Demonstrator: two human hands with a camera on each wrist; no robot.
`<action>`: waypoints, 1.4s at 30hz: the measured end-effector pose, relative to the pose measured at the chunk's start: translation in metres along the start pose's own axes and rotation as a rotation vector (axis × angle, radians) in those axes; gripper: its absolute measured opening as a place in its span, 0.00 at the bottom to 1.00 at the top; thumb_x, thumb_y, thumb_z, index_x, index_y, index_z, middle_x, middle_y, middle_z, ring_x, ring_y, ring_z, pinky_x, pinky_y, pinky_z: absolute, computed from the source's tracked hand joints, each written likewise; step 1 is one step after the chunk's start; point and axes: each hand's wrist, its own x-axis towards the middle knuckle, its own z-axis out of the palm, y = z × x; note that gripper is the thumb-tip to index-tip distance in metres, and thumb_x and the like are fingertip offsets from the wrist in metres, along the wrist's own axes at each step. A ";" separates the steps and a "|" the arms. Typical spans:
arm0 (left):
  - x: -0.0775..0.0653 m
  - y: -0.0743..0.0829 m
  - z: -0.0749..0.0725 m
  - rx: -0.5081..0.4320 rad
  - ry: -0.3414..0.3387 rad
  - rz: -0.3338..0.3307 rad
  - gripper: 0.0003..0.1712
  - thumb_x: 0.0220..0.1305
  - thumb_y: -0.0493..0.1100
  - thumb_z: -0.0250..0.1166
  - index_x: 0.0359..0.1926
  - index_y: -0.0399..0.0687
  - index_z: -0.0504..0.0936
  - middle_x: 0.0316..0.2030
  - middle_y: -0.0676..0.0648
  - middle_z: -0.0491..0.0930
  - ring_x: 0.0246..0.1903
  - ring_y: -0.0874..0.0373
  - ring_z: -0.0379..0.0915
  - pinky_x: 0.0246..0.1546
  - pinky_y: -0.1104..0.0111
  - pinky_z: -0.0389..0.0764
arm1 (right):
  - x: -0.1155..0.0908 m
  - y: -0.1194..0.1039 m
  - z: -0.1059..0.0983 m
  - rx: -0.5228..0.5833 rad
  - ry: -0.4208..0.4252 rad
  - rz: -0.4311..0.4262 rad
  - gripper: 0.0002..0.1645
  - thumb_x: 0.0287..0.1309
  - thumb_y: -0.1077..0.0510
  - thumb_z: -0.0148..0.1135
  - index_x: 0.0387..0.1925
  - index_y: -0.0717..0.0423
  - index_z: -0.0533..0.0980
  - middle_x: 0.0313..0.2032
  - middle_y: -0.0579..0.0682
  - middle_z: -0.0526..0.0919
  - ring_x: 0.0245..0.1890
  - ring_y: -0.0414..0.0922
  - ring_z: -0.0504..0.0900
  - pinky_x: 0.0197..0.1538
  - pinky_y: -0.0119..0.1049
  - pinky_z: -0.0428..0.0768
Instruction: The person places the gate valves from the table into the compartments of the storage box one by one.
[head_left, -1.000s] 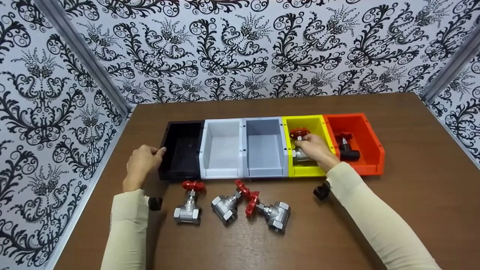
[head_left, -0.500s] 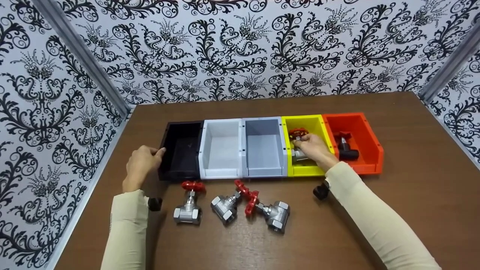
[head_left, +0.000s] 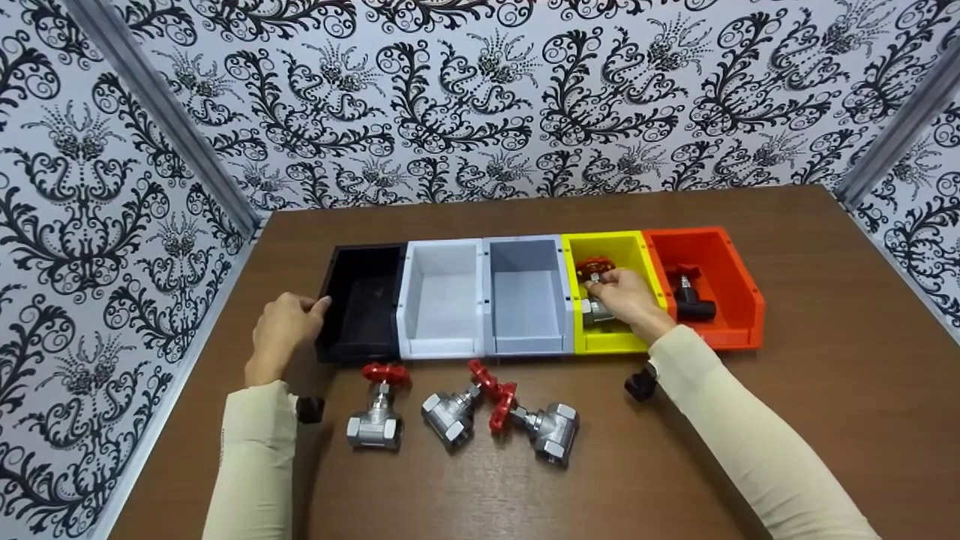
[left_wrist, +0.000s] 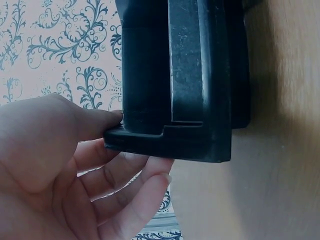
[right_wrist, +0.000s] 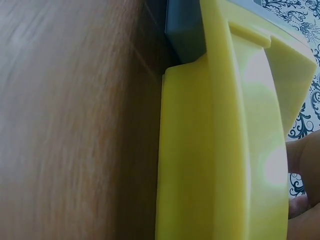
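Note:
My left hand (head_left: pixel 287 324) grips the outer side wall of the black bin (head_left: pixel 365 349). In the left wrist view the thumb lies on the bin's rim and the fingers sit against its outer face. Inside the yellow bin (head_left: pixel 613 343), my right hand (head_left: pixel 630 298) pinches a metal valve (head_left: pixel 597 311) just below its red handwheel (head_left: pixel 595 266). The hand covers part of that valve. Mostly the yellow bin's front wall fills the right wrist view, with some fingers (right_wrist: pixel 305 172) at the right edge.
Between the hands stand a white bin (head_left: pixel 442 346) and a grey bin (head_left: pixel 529 345). An orange-red bin (head_left: pixel 739 339) at the right end holds a black valve (head_left: pixel 695 309). In front lie three silver valves with red handwheels: a left one (head_left: pixel 375 429), a middle one (head_left: pixel 448 416) and a right one (head_left: pixel 555 433).

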 end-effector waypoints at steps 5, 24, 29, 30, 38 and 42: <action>0.000 0.000 -0.001 0.003 -0.002 0.002 0.25 0.73 0.57 0.53 0.55 0.46 0.85 0.57 0.30 0.77 0.54 0.30 0.74 0.48 0.39 0.73 | -0.002 -0.001 -0.001 0.017 0.002 -0.002 0.29 0.70 0.53 0.56 0.63 0.70 0.69 0.59 0.64 0.75 0.52 0.53 0.71 0.57 0.42 0.72; -0.001 -0.002 0.000 -0.010 -0.020 -0.007 0.28 0.74 0.58 0.51 0.57 0.44 0.82 0.59 0.30 0.75 0.56 0.31 0.72 0.51 0.39 0.72 | -0.005 0.000 0.001 -0.052 0.031 -0.060 0.27 0.71 0.54 0.55 0.62 0.71 0.69 0.34 0.53 0.72 0.34 0.46 0.71 0.39 0.34 0.70; 0.000 -0.001 0.000 -0.007 -0.014 -0.004 0.27 0.74 0.57 0.51 0.57 0.44 0.83 0.59 0.30 0.76 0.55 0.31 0.73 0.50 0.40 0.73 | -0.005 0.001 0.001 -0.052 0.035 -0.057 0.26 0.71 0.54 0.54 0.60 0.71 0.70 0.33 0.52 0.72 0.35 0.45 0.71 0.39 0.34 0.70; 0.000 -0.001 0.000 -0.006 -0.013 -0.004 0.27 0.74 0.57 0.51 0.57 0.44 0.83 0.59 0.30 0.76 0.55 0.31 0.73 0.50 0.40 0.73 | -0.005 0.001 0.001 -0.051 0.035 -0.054 0.26 0.71 0.54 0.54 0.60 0.70 0.70 0.33 0.52 0.72 0.35 0.46 0.71 0.40 0.34 0.70; -0.001 0.000 -0.001 -0.004 -0.019 -0.006 0.27 0.74 0.58 0.51 0.57 0.44 0.83 0.59 0.30 0.76 0.55 0.32 0.74 0.50 0.40 0.73 | -0.006 0.000 0.001 -0.054 0.028 -0.029 0.28 0.72 0.54 0.53 0.64 0.69 0.68 0.48 0.61 0.76 0.43 0.50 0.72 0.45 0.36 0.71; 0.000 0.000 0.000 -0.007 -0.012 0.003 0.27 0.74 0.57 0.51 0.57 0.44 0.83 0.58 0.30 0.76 0.54 0.32 0.74 0.50 0.40 0.73 | -0.006 -0.001 0.001 -0.052 0.023 -0.025 0.27 0.72 0.54 0.53 0.63 0.69 0.69 0.47 0.60 0.76 0.42 0.50 0.73 0.43 0.35 0.73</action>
